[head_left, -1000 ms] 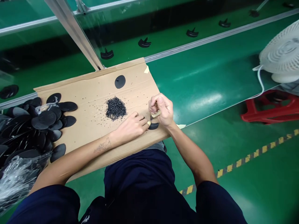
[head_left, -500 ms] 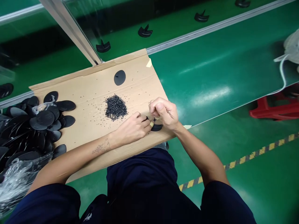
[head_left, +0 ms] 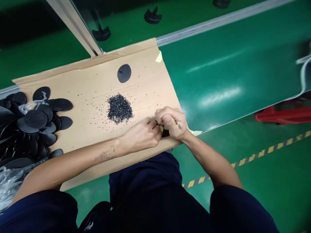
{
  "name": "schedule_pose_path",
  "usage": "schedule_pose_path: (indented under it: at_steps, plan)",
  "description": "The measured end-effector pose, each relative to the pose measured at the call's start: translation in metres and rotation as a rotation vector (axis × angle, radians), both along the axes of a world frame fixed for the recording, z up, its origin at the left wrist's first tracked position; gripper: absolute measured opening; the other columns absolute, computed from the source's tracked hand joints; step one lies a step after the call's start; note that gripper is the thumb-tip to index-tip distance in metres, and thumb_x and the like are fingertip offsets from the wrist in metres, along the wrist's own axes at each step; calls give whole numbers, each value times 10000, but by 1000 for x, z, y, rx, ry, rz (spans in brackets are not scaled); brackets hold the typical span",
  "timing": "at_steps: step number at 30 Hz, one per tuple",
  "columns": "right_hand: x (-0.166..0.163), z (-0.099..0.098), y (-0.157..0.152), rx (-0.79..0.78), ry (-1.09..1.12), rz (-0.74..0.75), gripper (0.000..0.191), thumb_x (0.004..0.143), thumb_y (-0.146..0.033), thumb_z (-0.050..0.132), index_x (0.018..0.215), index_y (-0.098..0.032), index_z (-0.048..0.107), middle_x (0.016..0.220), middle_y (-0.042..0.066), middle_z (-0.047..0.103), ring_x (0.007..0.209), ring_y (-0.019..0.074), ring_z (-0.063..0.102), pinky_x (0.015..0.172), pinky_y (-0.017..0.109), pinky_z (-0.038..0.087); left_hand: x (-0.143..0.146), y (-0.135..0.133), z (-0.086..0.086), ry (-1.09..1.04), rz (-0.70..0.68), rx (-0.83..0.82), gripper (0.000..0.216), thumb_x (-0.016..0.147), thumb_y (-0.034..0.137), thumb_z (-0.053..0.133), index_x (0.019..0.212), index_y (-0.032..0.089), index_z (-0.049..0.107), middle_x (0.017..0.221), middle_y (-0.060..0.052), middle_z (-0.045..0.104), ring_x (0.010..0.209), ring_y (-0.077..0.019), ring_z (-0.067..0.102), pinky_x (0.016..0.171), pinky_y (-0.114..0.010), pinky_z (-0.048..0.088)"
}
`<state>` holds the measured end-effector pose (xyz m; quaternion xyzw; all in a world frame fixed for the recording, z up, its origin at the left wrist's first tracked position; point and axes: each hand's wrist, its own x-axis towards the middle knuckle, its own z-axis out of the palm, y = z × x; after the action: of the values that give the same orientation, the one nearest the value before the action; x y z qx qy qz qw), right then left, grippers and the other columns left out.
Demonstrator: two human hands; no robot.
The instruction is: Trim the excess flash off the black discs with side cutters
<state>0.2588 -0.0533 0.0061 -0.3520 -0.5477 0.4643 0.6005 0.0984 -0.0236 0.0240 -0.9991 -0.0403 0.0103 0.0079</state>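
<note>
My left hand (head_left: 145,133) is closed, its fingers curled against a black plastic part (head_left: 165,133) near the front right corner of a cardboard sheet (head_left: 89,77). Both hands hide most of that part. My right hand (head_left: 173,122) makes a fist right beside the left fingertips, above the part. A small metallic glint shows at the fist, but what it grips is hidden. Left of the hands lies a pile of tiny black pieces (head_left: 119,109), with loose ones scattered around it. Farther back is a single round black disc (head_left: 124,73) with a small nub.
A heap of black discs (head_left: 36,119) and clear plastic wrap (head_left: 9,184) lie at left. Black curved parts (head_left: 152,16) sit on the green surface behind a metal post (head_left: 75,27). A red stool (head_left: 282,115) and a white cable (head_left: 303,76) are at right.
The view has shifted slightly, moving the disc heap farther left. My hands have drawn closer together, and my right fist has turned a little, covering more of the black part.
</note>
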Motion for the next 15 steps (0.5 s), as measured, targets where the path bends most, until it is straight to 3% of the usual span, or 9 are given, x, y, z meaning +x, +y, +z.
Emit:
schedule_pose_path:
  at_steps: [7, 10, 15]
  plan:
    - [4, -4, -5, 48, 17, -332, 397, 1059, -499, 377, 752, -250, 415, 547, -96, 234, 428, 95, 225, 437, 245, 244, 25, -19, -6, -169, -128, 273, 247, 921, 93, 514, 745, 107, 688, 717, -126, 696, 616, -213, 596, 607, -373, 360]
    - [4, -5, -7, 83, 23, -393, 419, 1043, -535, 401, 738, -248, 400, 548, -97, 244, 426, 86, 229, 432, 235, 243, 37, -15, -7, -202, -99, 352, 273, 926, 84, 504, 728, 94, 690, 681, -128, 681, 563, -195, 563, 561, -357, 317]
    - [2, -4, -7, 80, 22, -403, 426, 1012, -559, 478, 731, -241, 430, 541, -99, 268, 426, 77, 256, 426, 225, 253, 28, -5, -6, -199, -82, 301, 212, 930, 82, 545, 791, 107, 703, 739, -113, 696, 662, -203, 623, 647, -361, 404]
